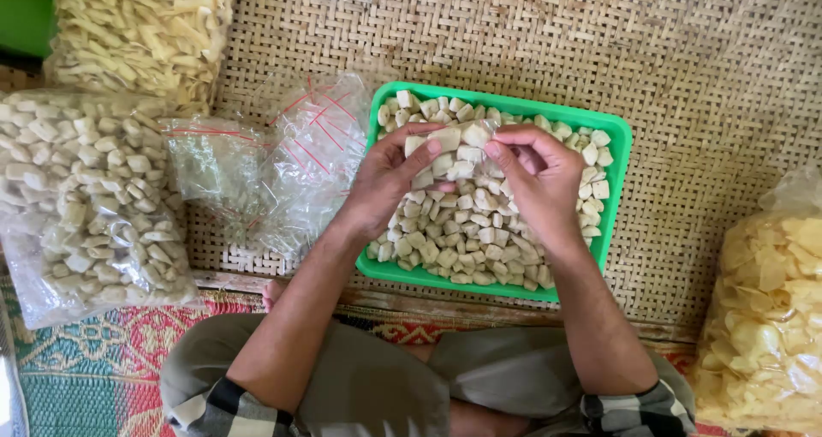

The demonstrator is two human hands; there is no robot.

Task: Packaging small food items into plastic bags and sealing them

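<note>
Currently: both hands pinch a small clear filled plastic bag (pixel 452 150) above the green plastic tray (pixel 618 159) of pale cracker pieces (pixel 467 231)

Left hand (pixel 385 184) and right hand (pixel 535 180) closed on it; empty red-striped clear bags (pixel 282 159) just left, large filled clear sacks (pixel 81 206) beyond, nothing obstructing

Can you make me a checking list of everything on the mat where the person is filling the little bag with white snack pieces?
Surface: woven mat, patterned rug nearer the person.
Job's things: small clear bag of white pieces held over the green tray full of the same pieces.
Clutter: empty clear bags; big bag of white pieces; bag of pale sticks; bag of yellow chips.
Hands: left hand and right hand both pinch the small bag.
Cables: nothing seen.
Surroundings: crossed legs, something green at the top left corner.
</note>
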